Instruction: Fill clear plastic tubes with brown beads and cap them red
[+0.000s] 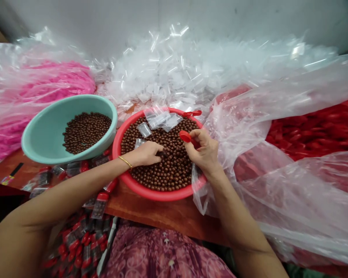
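A red basin full of small shiny brown balls is in front of me. My left hand, with a gold bangle at the wrist, reaches down among the balls. Its fingers are curled together at a small dark patch; I cannot make out what they hold. Over the basin's right side, my right hand pinches a red plastic cap between thumb and fingers. Several clear plastic containers lie on the balls at the back of the basin. More red caps rest on its back rim.
To the left stands a turquoise basin with more brown balls. Clear containers are heaped along the wall. Bags of pink pieces and red caps flank them. Filled red-capped containers lie at the table edge and below.
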`<state>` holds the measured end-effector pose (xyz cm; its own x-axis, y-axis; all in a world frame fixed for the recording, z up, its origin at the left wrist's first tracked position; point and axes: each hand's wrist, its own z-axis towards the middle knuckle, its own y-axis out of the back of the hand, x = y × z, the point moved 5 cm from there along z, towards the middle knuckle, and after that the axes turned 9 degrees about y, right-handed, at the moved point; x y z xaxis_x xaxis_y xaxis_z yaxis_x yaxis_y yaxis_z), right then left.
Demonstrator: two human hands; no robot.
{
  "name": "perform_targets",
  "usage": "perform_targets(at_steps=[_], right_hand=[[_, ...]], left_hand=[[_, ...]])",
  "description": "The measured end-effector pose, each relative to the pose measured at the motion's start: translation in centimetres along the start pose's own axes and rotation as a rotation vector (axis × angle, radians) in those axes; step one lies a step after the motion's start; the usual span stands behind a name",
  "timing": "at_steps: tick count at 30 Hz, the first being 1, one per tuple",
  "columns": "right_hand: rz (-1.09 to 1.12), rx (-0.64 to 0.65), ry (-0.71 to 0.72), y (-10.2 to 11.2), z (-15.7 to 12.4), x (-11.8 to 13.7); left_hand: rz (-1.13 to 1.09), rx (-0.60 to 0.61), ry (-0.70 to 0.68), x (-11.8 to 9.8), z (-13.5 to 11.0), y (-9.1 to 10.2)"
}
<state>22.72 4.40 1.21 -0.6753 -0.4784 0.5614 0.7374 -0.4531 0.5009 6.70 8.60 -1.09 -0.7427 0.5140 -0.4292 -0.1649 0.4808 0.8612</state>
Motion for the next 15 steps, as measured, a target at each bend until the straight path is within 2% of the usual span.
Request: perform_targets(at_steps=[3,6,12,15], right_hand=[[-0.008,-0.015,0.000,0.1,0.0,0.0],[-0.008,0.033,0.019,0.0,0.1,0.2],[0.108,0.101,0.104,-0.1,-0.1,0.3],[0.105,0.096,0.054,-0.1,-0.1,0.0]], left_hand=[[-0.501,0.035,-0.030,0.5,-0.9,1.0],[-0.830,0.003,0.007,0.9,-2.1,1.4],[-1.195,-0.052,0.076,0.9,-4.3,0.1],[-1.333,-0.044,0.066,0.7,-5.3,-0.6]])
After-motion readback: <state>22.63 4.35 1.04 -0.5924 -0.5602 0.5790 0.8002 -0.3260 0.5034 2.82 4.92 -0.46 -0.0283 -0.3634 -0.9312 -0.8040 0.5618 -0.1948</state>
